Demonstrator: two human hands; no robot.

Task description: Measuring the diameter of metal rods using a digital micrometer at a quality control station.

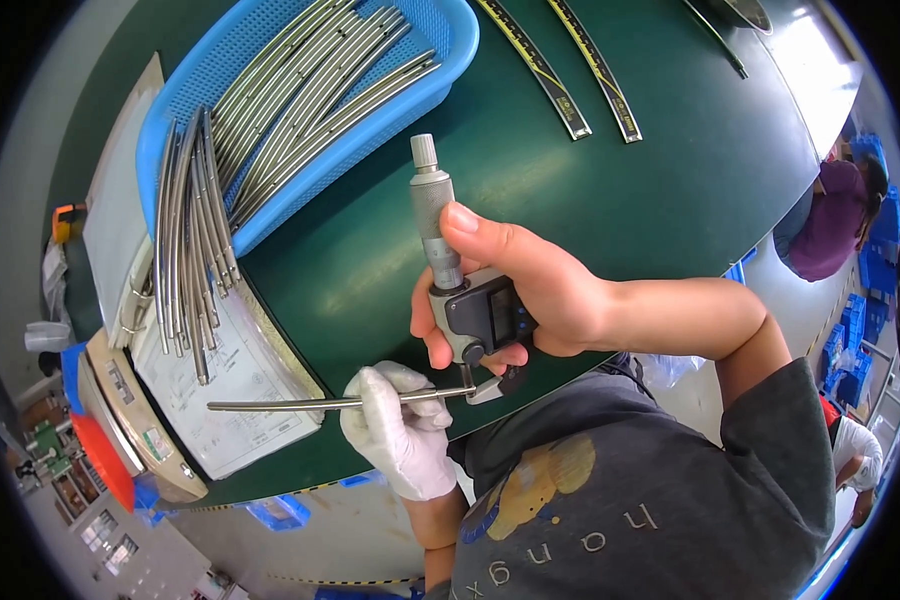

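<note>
My right hand, bare, is closed around a digital micrometer. Its thumb rests on the silver barrel, and the other fingers wrap the frame beside the small display. My left hand, in a white glove, pinches a thin metal rod near its right end. The rod lies roughly level and runs out to the left past my fingers. Its right tip sits at the micrometer's jaws, below the frame; whether the jaws press on it I cannot tell.
A blue plastic basket full of metal rods stands at the far left. More rods lean over a printed drawing. Two yellow-and-black strips lie at the back of the green table. Another person sits at right.
</note>
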